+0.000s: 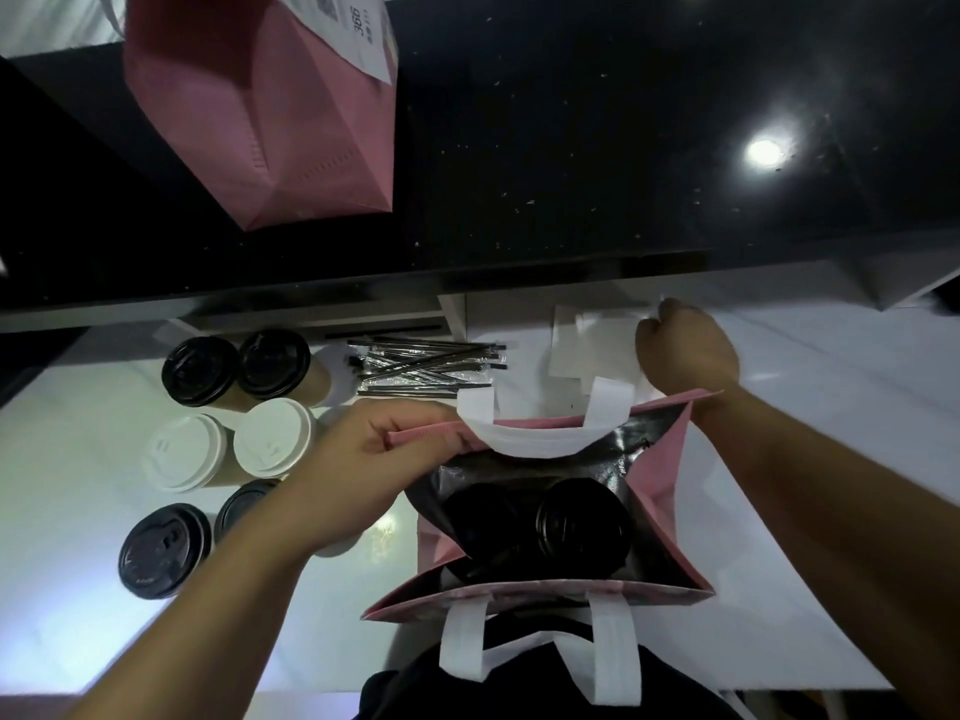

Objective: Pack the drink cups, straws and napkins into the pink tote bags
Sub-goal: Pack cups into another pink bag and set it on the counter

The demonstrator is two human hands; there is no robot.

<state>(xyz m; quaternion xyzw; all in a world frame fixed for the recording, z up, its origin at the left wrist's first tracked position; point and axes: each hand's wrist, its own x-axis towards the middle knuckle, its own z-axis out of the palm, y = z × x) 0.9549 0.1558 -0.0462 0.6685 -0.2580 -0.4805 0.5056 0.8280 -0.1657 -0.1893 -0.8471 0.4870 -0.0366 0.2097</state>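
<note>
My right hand (685, 345) is curled closed over the white napkins (597, 345) at the far edge of the white counter (831, 433); whether it has pinched one I cannot tell. I'd peel off a single sheet. My left hand (374, 459) grips the open pink tote bag (670, 491) by its far rim, holding the mouth wide over two black-lidded cups (582, 527). Wrapped straws (426, 368) lie beside the napkins, more lidded cups (228, 407) at the left edge.

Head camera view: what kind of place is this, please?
Probably a drink shop's takeaway counter. Lidded paper cups stand grouped beside wrapped straws and napkins, and a second pink tote with a printed order slip waits on the black counter.
</note>
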